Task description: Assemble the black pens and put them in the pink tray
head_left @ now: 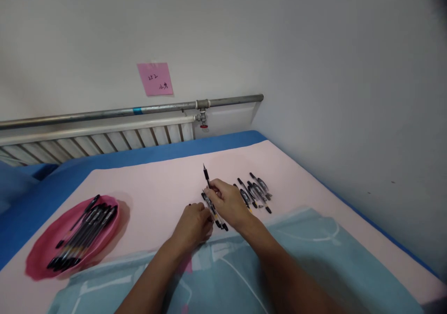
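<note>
My right hand (228,201) pinches a pen (206,173) that has no cap on its upper end; its bare tip points up and away from me. Under that hand a few black-and-clear pens (212,209) lie side by side on the pink sheet. My left hand (193,224) rests just left of them with its fingers curled in. A small dark end shows above its knuckles; what the fingers hold is hidden. To the right of my right hand lies a group of pen caps and pen parts (256,190), black and clear.
A pink scalloped dish (37,258) with several capped pens (85,232) stands at the left. A pale blue cloth (223,277) covers the near edge of the pink sheet (150,188). Behind are a radiator (98,142) and a metal pipe (167,107); a wall (349,95) rises at right.
</note>
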### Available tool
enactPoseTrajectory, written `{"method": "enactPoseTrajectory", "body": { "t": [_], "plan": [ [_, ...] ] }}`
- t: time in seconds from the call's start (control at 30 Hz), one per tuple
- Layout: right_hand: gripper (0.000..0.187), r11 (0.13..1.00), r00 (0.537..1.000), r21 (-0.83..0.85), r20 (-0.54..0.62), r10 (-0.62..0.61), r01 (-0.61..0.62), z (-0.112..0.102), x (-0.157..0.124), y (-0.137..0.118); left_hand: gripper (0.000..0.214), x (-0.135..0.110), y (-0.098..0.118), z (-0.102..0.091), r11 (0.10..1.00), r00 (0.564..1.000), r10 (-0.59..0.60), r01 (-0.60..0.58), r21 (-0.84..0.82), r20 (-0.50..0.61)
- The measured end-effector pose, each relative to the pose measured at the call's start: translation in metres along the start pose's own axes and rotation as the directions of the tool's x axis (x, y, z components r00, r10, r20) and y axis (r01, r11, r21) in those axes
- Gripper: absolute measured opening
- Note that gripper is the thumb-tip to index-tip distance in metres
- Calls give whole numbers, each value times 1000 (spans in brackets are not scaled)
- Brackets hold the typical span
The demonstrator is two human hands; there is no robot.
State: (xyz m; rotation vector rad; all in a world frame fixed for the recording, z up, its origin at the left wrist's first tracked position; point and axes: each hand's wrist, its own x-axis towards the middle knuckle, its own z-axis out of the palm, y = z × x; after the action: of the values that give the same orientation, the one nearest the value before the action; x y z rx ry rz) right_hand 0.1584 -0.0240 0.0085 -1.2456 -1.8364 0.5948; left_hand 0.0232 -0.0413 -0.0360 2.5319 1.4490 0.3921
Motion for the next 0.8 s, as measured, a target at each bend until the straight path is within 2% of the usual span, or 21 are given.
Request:
{"method": "enactPoseTrajectory", "body": {
  "t": [0.1, 0.17, 0.27, 0.33, 0.4, 0.57, 0.63, 0.73, 0.8],
  "plan": [
    [17, 1000, 1000, -6, 5, -8, 8, 0, -1, 0, 12, 0, 2, -3, 999, 999, -29, 29, -21, -18],
    [16, 1000, 1000, -12, -2, -13, 13, 0, -1, -1, 10, -1, -1, -9, 985, 992, -117, 109, -136, -51],
    [16, 999, 1000, -33, 8, -28, 28, 1, -1, -1, 12, -5, -10, -23, 871, 942, -331, 281, -404, -58],
    [16, 999, 999, -44, 26, -27, 28, 1, 0, -2, 12, -7, -17, -31, 806, 904, -422, 339, -486, -70],
    [16, 999, 999, -41, 36, -22, 23, 1, 0, -2, 10, -7, -22, -34, 810, 889, -447, 355, -466, -101],
    [17, 999, 1000, -49, 12, -12, 12, -4, 2, -1, 12, -7, -29, -29, 881, 910, -397, 340, -329, -123],
    [17, 999, 1000, -54, -4, -6, 6, -6, 2, -1, 13, -7, -34, -27, 879, 891, -434, 387, -280, -132],
    [17, 999, 1000, -49, -26, -1, 0, -7, 3, 0, 14, -5, -42, -24, 855, 839, -512, 475, -210, -187],
    [17, 999, 1000, -53, -30, -1, -1, -6, 3, 1, 17, -1, -45, -21, 859, 831, -510, 479, -181, -221]
  ]
}}
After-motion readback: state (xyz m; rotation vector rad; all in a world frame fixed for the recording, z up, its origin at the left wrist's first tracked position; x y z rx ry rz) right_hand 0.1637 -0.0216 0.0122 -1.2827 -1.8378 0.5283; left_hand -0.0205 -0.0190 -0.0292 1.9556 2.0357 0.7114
